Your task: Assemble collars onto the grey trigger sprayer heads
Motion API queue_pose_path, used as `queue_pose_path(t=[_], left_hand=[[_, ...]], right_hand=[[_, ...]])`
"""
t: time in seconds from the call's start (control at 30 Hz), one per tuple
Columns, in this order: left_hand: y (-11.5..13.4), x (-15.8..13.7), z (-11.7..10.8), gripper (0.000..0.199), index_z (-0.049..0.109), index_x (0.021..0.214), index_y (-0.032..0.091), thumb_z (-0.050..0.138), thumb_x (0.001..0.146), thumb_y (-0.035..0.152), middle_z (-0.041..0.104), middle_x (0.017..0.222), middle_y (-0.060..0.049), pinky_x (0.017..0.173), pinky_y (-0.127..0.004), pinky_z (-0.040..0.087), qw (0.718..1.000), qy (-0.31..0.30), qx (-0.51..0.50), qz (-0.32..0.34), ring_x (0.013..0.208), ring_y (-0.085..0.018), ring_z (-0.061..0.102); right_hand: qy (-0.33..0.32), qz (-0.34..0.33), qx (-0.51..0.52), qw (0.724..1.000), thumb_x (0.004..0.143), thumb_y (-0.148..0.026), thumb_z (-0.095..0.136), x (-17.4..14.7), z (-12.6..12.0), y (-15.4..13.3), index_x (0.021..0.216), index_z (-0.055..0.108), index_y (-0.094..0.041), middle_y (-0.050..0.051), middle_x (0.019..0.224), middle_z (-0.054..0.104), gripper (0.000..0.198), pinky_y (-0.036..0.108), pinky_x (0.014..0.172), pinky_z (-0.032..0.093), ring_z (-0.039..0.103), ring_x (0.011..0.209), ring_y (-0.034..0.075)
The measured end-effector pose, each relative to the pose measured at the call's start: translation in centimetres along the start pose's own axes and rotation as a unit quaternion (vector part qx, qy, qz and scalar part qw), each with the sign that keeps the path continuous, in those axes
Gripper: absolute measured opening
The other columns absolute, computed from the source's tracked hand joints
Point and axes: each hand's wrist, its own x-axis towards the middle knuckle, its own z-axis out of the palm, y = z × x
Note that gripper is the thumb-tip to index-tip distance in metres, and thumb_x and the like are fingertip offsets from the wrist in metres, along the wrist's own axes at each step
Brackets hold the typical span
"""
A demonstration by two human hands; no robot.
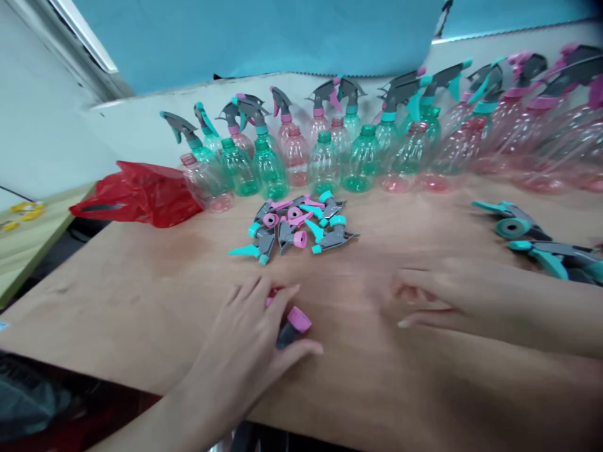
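Observation:
Near the front of the table, my left hand curves over a trigger spray head with a pink collar and grey body. Its thumb and fingers lie around the spray head, hiding much of it. My right hand hovers to the right, blurred, with fingers bent and the thumb apart; nothing shows in it. Beyond my left hand is a loose pile of grey spray heads with pink or turquoise parts. More turquoise and grey spray heads lie beyond my right forearm.
Along the back stand rows of clear green bottles and pink bottles, some topped with spray heads, others uncapped. A red plastic bag lies at the left. The wooden table ends at a front edge close to me.

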Motion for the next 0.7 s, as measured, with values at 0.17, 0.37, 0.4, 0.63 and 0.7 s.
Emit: queue_pose_path(t=[0.17,0.37,0.4,0.63,0.7], left_hand=[[-0.2,1.3,-0.3,0.021,0.066,0.091,0.02,0.076,0.077,0.032,0.071,0.097,-0.006,0.078,-0.042,0.048,0.996,-0.073,-0.042,0.043,0.089,-0.028,0.064],[2.5,6.5,0.7,0.023,0.062,0.106,0.024,0.067,0.084,0.021,0.069,0.104,-0.002,0.083,-0.037,0.045,0.974,-0.058,-0.208,0.074,0.097,-0.023,0.059],[3.0,7.4,1.1,0.021,0.061,0.106,0.024,0.066,0.085,0.02,0.069,0.101,-0.001,0.083,-0.035,0.045,0.968,-0.04,-0.233,0.079,0.095,-0.022,0.058],[6.6,11.9,5.4,0.023,0.058,0.107,0.021,0.065,0.086,0.023,0.066,0.1,-0.003,0.082,-0.035,0.046,0.925,0.065,-0.363,0.091,0.094,-0.021,0.057],[7.3,12.7,6.2,0.022,0.058,0.105,0.02,0.067,0.085,0.022,0.066,0.096,-0.003,0.08,-0.035,0.047,0.916,0.085,-0.379,0.098,0.091,-0.02,0.058]], right_hand=[[0.02,0.186,-0.063,0.98,0.079,-0.049,0.061,-8.7,1.6,4.7,0.065,0.055,-0.026,0.002,0.055,0.054,0.028,0.032,0.046,0.03,0.05,0.046,0.019],[-0.005,0.153,0.08,0.985,0.083,-0.043,0.057,-13.1,1.6,6.6,0.071,0.06,-0.026,0.001,0.056,0.056,0.021,0.03,0.042,0.035,0.048,0.044,0.014],[0.01,0.164,0.093,0.982,0.086,-0.041,0.053,-13.0,1.1,6.3,0.072,0.06,-0.026,0.001,0.059,0.058,0.021,0.03,0.044,0.037,0.05,0.048,0.014],[0.0,0.197,0.087,0.977,0.087,-0.026,0.054,-11.2,-2.9,4.9,0.078,0.059,-0.027,0.003,0.07,0.063,0.011,0.031,0.051,0.041,0.057,0.057,0.015],[-0.001,0.194,0.07,0.978,0.088,-0.027,0.055,-10.4,-3.5,4.6,0.085,0.06,-0.026,0.003,0.075,0.065,0.006,0.03,0.052,0.042,0.06,0.06,0.016]])
